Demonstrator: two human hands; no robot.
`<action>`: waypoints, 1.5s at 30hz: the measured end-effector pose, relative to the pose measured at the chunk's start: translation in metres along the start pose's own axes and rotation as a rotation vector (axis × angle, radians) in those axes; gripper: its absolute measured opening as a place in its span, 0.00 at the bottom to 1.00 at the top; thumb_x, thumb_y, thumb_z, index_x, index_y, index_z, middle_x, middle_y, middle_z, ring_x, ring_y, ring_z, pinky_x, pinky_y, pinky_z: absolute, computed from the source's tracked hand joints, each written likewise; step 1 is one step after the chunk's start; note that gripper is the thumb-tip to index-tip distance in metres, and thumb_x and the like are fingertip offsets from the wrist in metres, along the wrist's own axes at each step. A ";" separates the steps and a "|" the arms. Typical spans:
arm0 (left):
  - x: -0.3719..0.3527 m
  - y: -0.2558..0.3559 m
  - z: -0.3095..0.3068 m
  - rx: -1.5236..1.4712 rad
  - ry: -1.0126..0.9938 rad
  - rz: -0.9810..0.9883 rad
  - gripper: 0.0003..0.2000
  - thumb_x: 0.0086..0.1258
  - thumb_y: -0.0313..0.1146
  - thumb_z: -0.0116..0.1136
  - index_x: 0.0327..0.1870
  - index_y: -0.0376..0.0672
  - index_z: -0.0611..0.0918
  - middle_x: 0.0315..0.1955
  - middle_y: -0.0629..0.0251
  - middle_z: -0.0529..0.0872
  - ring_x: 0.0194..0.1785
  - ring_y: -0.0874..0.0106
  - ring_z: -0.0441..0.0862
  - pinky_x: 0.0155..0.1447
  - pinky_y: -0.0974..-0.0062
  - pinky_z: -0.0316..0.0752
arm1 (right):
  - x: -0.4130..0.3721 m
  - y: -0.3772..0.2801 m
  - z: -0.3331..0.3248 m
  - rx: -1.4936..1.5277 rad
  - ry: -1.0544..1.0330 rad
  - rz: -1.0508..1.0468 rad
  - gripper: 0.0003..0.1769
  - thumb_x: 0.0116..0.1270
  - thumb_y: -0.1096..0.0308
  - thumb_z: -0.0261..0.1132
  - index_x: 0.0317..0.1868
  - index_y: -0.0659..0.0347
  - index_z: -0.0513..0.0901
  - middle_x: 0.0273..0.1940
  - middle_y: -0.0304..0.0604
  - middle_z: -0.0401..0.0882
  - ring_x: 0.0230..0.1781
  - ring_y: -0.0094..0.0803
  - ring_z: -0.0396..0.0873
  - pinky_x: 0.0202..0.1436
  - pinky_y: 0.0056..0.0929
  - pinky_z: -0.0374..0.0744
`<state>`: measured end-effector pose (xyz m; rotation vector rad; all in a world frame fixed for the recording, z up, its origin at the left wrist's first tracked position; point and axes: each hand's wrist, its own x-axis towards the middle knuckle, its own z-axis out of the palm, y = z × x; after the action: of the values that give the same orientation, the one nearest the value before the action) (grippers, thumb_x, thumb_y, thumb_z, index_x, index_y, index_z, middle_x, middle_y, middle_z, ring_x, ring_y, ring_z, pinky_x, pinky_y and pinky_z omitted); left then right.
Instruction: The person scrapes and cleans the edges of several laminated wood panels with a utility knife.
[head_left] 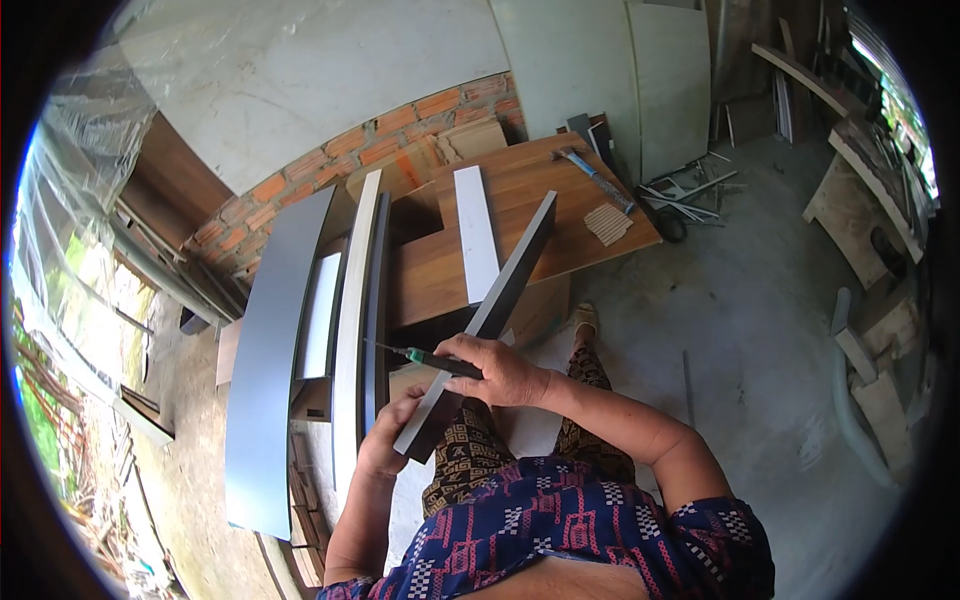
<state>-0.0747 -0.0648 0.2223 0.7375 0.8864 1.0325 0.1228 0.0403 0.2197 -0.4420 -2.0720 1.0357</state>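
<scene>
My right hand (497, 372) grips a green-handled screwdriver (432, 359), its thin shaft pointing left toward the edge of a dark upright panel (376, 300). A long dark grey board (502, 300) runs diagonally from my lap up onto the wooden tabletop (540, 190). My left hand (388, 440) holds that board near its lower end, fingers wrapped on its edge. The screwdriver crosses over the board just below my right hand.
Grey and white panels (268, 360) stand on edge at the left. A white strip (476, 232), a hammer (592, 172) and a piece of sandpaper (608, 222) lie on the tabletop. A brick wall is behind; wood offcuts and benches stand at the right on the concrete floor.
</scene>
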 end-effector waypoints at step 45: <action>-0.014 0.004 0.006 0.457 0.235 0.304 0.27 0.56 0.18 0.59 0.61 0.36 0.72 0.48 0.62 0.80 0.50 0.75 0.76 0.56 0.76 0.72 | -0.017 -0.031 -0.042 -0.679 -0.037 0.193 0.36 0.53 0.71 0.68 0.64 0.39 0.70 0.32 0.43 0.68 0.30 0.42 0.75 0.33 0.40 0.76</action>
<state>-0.0741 -0.0774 0.2319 1.1772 1.2630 1.2166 0.1667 0.0336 0.2526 -0.9782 -2.4194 0.4083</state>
